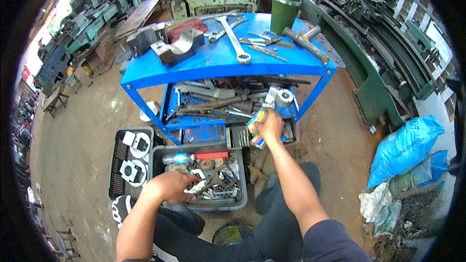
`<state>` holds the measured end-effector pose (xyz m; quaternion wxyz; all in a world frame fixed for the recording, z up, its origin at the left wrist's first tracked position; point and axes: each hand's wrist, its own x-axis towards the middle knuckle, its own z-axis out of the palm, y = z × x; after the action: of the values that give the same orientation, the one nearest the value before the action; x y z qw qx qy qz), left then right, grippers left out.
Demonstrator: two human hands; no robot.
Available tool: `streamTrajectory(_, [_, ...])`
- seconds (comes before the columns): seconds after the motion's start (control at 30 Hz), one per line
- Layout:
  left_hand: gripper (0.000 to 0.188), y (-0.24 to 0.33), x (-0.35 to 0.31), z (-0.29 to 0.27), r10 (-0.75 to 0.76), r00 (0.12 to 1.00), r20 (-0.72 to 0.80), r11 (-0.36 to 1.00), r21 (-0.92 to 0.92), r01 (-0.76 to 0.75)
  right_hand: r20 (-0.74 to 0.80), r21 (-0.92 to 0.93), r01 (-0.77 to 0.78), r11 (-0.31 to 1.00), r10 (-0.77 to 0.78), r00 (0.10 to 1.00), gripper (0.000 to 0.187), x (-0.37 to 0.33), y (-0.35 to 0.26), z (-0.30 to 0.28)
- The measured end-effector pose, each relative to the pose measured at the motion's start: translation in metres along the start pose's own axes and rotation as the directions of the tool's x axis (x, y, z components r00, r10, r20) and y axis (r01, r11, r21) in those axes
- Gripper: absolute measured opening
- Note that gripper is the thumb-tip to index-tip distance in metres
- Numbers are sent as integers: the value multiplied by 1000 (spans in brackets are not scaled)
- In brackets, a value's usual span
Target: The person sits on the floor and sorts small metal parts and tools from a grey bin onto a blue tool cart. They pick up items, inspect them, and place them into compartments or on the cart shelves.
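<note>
My left hand [171, 186] reaches down into a grey plastic crate [242, 195] on the floor, its fingers closed on flat metal parts [209, 184] lying there. My right hand [270, 124] is raised to the lower shelf [194, 122] of a blue steel trolley [213, 60] and grips a small multicoloured box [256, 120]. The shelf is packed with tools, bars and a round metal piece [284, 98]. A clear bottle [177, 158] and an orange-handled tool [211, 155] lie at the crate's far side.
On the trolley top lie a large spanner [234, 40], a hammer [305, 42], a green cup [284, 11] and metal blocks [175, 48]. A black crate [116, 165] with metal plates sits to the left. Green lathes stand at right and far left. Blue sacks [405, 148] lie right.
</note>
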<state>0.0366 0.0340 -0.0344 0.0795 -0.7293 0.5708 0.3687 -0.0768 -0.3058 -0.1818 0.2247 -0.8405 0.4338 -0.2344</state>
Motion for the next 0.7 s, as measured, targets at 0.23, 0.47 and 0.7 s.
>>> streamTrajectory(0.23, [60, -4, 9, -2, -2, 1000, -5, 996, -91, 2, -143, 286, 50, 957, -9, 990, 43, -3, -12, 12])
streamTrajectory(0.47, [60, -6, 18, -1, 30, 999, -15, 997, -69, -31, -51, 855, -25, 517, 132, 990, 43, 18, -9, -9])
streamTrajectory(0.7, [57, -9, 40, 6, 111, 989, -98, 989, -86, -120, 456, 890, -433, -142, 249, 855, 26, 22, 1, -16])
